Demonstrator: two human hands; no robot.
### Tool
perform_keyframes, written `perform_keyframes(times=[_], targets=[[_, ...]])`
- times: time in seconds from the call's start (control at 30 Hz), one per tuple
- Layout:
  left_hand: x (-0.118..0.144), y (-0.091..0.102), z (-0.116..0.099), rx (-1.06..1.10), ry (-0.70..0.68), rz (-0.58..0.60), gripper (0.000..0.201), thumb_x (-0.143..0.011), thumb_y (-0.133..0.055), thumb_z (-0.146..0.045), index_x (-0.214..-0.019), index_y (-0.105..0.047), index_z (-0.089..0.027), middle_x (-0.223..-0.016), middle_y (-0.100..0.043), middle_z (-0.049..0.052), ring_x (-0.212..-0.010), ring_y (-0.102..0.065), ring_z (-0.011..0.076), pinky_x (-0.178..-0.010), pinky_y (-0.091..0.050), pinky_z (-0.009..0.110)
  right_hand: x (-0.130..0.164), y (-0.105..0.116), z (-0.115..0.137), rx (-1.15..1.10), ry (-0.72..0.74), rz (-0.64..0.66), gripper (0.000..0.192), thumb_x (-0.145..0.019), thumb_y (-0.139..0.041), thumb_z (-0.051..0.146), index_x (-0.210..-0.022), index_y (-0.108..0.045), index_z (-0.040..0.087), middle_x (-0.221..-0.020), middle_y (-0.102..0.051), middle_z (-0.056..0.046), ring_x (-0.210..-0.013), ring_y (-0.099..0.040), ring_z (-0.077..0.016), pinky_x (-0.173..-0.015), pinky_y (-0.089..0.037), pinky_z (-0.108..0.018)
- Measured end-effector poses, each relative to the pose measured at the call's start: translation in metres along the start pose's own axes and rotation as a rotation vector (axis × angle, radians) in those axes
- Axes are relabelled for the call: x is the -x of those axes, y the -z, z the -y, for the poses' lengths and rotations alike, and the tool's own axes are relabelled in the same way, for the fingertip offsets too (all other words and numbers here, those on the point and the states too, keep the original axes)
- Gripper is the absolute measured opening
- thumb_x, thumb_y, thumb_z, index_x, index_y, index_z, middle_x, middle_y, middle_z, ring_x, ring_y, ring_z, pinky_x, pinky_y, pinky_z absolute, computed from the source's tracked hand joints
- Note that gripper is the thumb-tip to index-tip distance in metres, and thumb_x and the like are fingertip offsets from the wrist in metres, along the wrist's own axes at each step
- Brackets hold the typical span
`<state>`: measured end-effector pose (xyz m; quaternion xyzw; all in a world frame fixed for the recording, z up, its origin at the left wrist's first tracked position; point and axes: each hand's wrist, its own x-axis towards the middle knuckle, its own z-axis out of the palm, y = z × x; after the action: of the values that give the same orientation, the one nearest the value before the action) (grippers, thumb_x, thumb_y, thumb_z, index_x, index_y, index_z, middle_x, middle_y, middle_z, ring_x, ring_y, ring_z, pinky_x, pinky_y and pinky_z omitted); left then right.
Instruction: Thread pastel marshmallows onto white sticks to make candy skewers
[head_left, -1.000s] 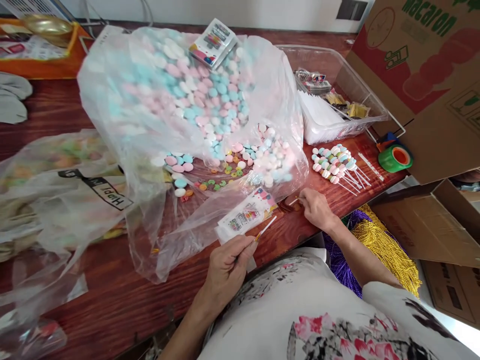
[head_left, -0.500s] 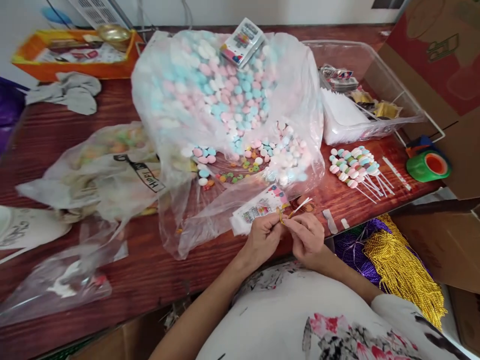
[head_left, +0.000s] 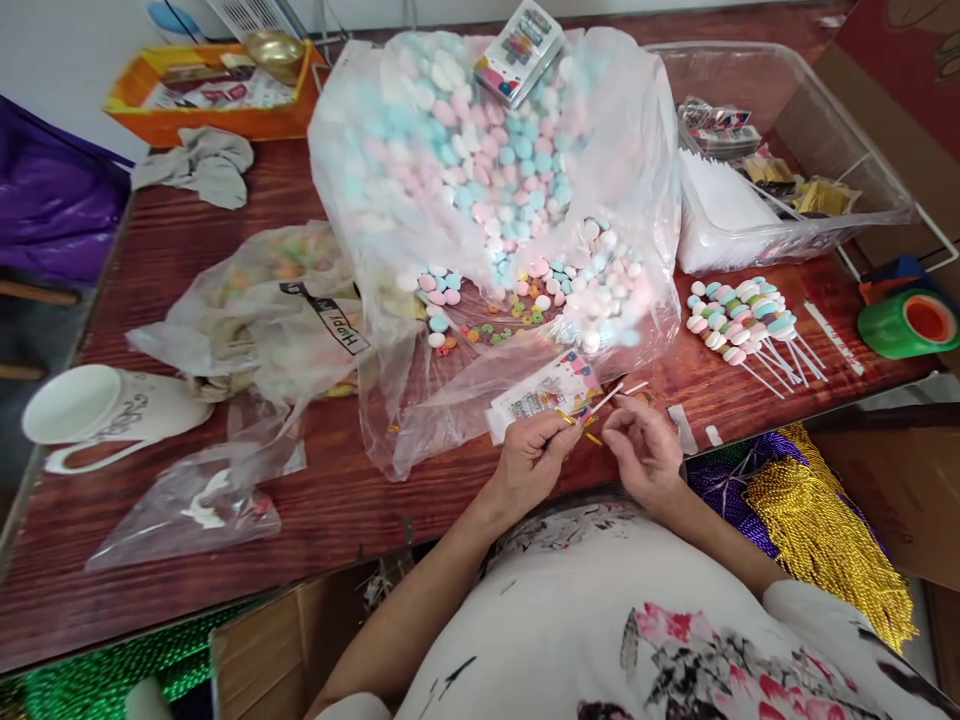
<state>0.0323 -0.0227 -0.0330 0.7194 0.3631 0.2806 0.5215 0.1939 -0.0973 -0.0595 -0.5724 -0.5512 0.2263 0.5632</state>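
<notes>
Bulging over a wooden table (head_left: pixel 420 505), a clear bag (head_left: pixel 626 120) of pastel sweets, the left hand (head_left: pixel 527 462) below pinching a white stick (head_left: pixel 606 398) near a printed packet (head_left: pixel 544 390), the right hand (head_left: pixel 649 452) close by, loosely curled with thumb parted from fingers, sweet-topped sticks (head_left: pixel 739 318) farther right.

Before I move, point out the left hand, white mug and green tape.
Left hand (head_left: pixel 529 460), head view: middle of hand.
White mug (head_left: pixel 154 397), head view: outer wall.
Green tape (head_left: pixel 886 331), head view: outer side.
</notes>
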Motion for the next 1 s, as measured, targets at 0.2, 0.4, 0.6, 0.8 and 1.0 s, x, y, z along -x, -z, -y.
perform_keyframes(times=[0.2, 0.4, 0.6, 0.8, 1.0], targets=[[0.000, 0.001, -0.007, -0.012, -0.115, 0.018, 0.032, -0.094, -0.051, -0.031, -0.067, -0.060, -0.016, -0.063, -0.051, 0.000, -0.061, -0.046, 0.0115, -0.061, -0.037, 0.025, -0.003, -0.006, 0.003, -0.384, -0.397, 0.212, 0.015, -0.083, -0.067, 0.034, -0.078, -0.067, 0.020, -0.070, -0.063, 0.001, -0.065, -0.057, -0.0124, -0.063, -0.049, -0.026], [-0.001, 0.010, -0.019, 0.172, 0.046, 0.199, 0.034, -0.088, -0.058, -0.035, -0.062, -0.062, -0.015, -0.057, -0.050, -0.001, -0.052, -0.045, 0.0089, -0.053, -0.037, 0.024, -0.030, 0.011, -0.007, -0.512, -0.509, 0.591, 0.029, -0.077, -0.069, 0.042, -0.064, -0.061, 0.018, -0.055, -0.057, 0.003, -0.050, -0.049, -0.0101, -0.051, -0.041, -0.024], [0.004, 0.012, -0.009, 0.625, 0.569, 0.508, 0.028, -0.069, -0.074, -0.037, -0.062, -0.067, -0.011, -0.051, -0.061, 0.001, -0.036, -0.047, 0.0066, -0.037, -0.037, 0.018, -0.044, 0.030, 0.012, 0.076, 0.416, 0.754, 0.024, -0.091, -0.041, 0.021, -0.078, -0.061, 0.017, -0.069, -0.061, -0.004, -0.065, -0.052, -0.0146, -0.065, -0.043, -0.032], [0.004, 0.013, -0.001, 0.810, 0.715, 0.895, 0.023, -0.063, -0.079, -0.030, -0.060, -0.068, -0.010, -0.049, -0.064, 0.003, -0.032, -0.048, 0.0086, -0.032, -0.038, 0.018, -0.038, 0.033, 0.028, 0.270, 1.084, 0.586, 0.013, -0.088, -0.052, 0.014, -0.088, -0.064, 0.018, -0.076, -0.064, -0.004, -0.071, -0.052, -0.0149, -0.069, -0.044, -0.034], [-0.003, 0.014, -0.009, 0.684, 0.576, 1.169, 0.027, -0.071, -0.079, -0.036, -0.063, -0.071, -0.011, -0.055, -0.066, 0.003, -0.040, -0.052, 0.0083, -0.039, -0.041, 0.018, -0.036, 0.021, 0.025, 0.059, 1.009, 0.607, 0.012, -0.091, -0.053, 0.022, -0.086, -0.063, 0.020, -0.090, -0.068, -0.007, -0.087, -0.057, -0.0165, -0.071, -0.047, -0.032]])
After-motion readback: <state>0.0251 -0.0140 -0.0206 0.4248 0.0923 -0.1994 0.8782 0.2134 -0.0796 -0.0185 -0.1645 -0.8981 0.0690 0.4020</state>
